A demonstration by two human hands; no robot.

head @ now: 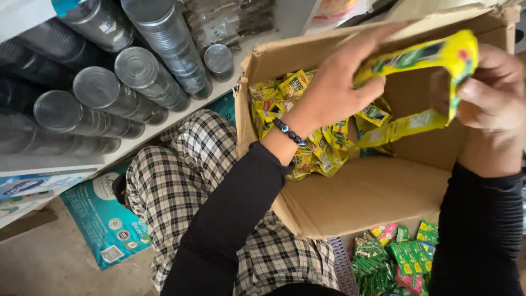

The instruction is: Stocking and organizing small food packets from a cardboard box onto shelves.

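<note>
Sachet strip [416, 60], a chain of yellow-and-green packets joined end to end, is held up over the open cardboard box [361, 192] at about one o'clock in the head view. Both hands carry it, likely because so limp a chain would sag and fold if only one end were held. The left hand [334, 87] comes in from seven o'clock, thumb under and fingers [372, 41] stretched along the strip's left end, pinching it lightly. The right hand [493, 93] sits at three o'clock with its fingers curled shut around the right end, where the strip bends sharply.

From that bend the chain doubles back: the upper run has its long axis from about nine o'clock to three o'clock, rising slightly to the right, and a lower run trails down and left toward eight o'clock, its tail reaching the loose yellow sachets [296, 131] heaped in the box's far-left corner. Printed faces of the packets look toward the camera.

The box rests tilted on the lap, on the checked trousers [186, 186], its mouth toward the person, which keeps the contents within reach of both hands. A beaded bracelet [289, 131] circles the left wrist.

At ten o'clock a shelf [164, 123] holds metal tins [104, 90] lying on their sides in rows. At five o'clock green and pink sachets [394, 257] lie in a ribbed tray, just beside the box. At eight o'clock a teal packet [104, 219] lies on the floor.
</note>
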